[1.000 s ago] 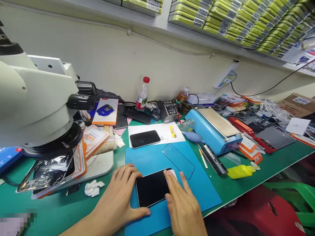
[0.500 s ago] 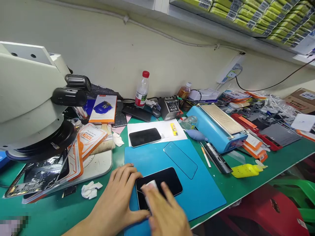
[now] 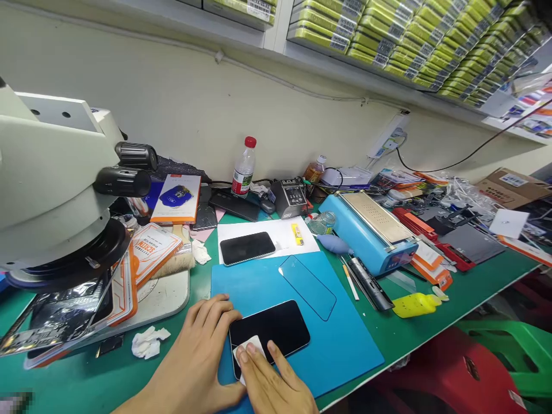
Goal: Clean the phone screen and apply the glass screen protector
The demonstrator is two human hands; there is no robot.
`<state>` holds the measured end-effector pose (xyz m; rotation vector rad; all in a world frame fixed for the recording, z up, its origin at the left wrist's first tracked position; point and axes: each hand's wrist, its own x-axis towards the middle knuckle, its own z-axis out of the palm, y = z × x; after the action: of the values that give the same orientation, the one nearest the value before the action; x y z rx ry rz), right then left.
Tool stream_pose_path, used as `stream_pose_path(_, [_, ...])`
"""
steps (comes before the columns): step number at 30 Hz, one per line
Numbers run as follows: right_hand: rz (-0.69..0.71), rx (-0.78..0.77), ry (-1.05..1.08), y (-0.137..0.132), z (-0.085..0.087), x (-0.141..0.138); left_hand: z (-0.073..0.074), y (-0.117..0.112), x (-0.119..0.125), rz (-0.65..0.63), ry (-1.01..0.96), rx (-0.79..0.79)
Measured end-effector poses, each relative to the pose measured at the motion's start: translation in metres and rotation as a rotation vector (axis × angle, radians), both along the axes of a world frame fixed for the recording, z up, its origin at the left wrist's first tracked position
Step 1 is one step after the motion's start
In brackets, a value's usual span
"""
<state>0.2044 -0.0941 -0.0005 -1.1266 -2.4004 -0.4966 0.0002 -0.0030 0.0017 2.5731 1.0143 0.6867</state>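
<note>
A smartphone (image 3: 284, 328) with a dark screen lies face up on the blue mat (image 3: 349, 351). My left hand (image 3: 200, 351) braces its left end, fingers by the upper corner and thumb by the lower one. Under the fingers of my right hand (image 3: 276, 382) a folded white wipe (image 3: 254, 344) is pressed onto the lower left of the screen. Just right of the phone, a clear screen protector with a black border (image 3: 309, 287) rests on the mat. Behind the mat, a second phone (image 3: 248, 247) lies on white paper (image 3: 282, 241).
A microscope (image 3: 56, 190) stands at the left over phone parts and boxes. Crumpled tissue (image 3: 149, 342) lies left of my hands. To the right are a blue heating machine (image 3: 371, 230), a black tool (image 3: 371, 284), a blue air blower (image 3: 334, 244) and a yellow bottle (image 3: 416, 305).
My right hand has slid the wipe down and left across the screen, toward the phone's lower left corner. My left hand stays at the phone's left end. The camera view has shifted slightly.
</note>
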Motion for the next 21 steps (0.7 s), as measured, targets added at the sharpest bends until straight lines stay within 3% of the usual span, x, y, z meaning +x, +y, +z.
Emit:
stream_pose_path(3, [-0.028,-0.036,0.002,-0.008,0.009,0.029,-0.002,0.002,-0.002,-0.006,0.009,-0.007])
stream_pose_path(5, [-0.155,-0.093,0.029,-0.012,0.012,0.042,-0.003,0.003,-0.003,-0.003,0.016,-0.010])
stream_pose_path(7, [-0.335,-0.119,0.055,-0.013,0.010,0.042,-0.005,0.003,-0.003,-0.001,0.023,-0.010])
stream_pose_path(9, [-0.411,-0.061,0.063,-0.011,0.001,0.028,-0.007,0.003,-0.004,0.007,0.023,-0.012])
stream_pose_path(10, [-0.414,-0.018,0.063,-0.010,-0.005,0.019,-0.009,0.002,-0.004,0.008,0.020,-0.012])
stream_pose_path(12, [-0.241,0.102,0.044,-0.009,-0.014,0.004,-0.012,0.002,-0.004,0.010,0.016,-0.013])
stream_pose_path(14, [-0.177,0.130,0.028,-0.011,-0.015,0.003,-0.014,0.001,-0.004,0.009,0.018,-0.021])
stream_pose_path(17, [-0.217,0.074,0.029,-0.016,0.002,0.021,-0.014,0.002,-0.005,0.006,0.022,-0.033])
stream_pose_path(19, [-0.339,-0.037,0.039,-0.014,0.016,0.030,-0.012,0.002,-0.005,0.004,0.021,-0.032])
stream_pose_path(21, [-0.323,-0.099,0.061,-0.008,0.022,0.027,-0.007,0.001,-0.003,-0.001,0.013,-0.024])
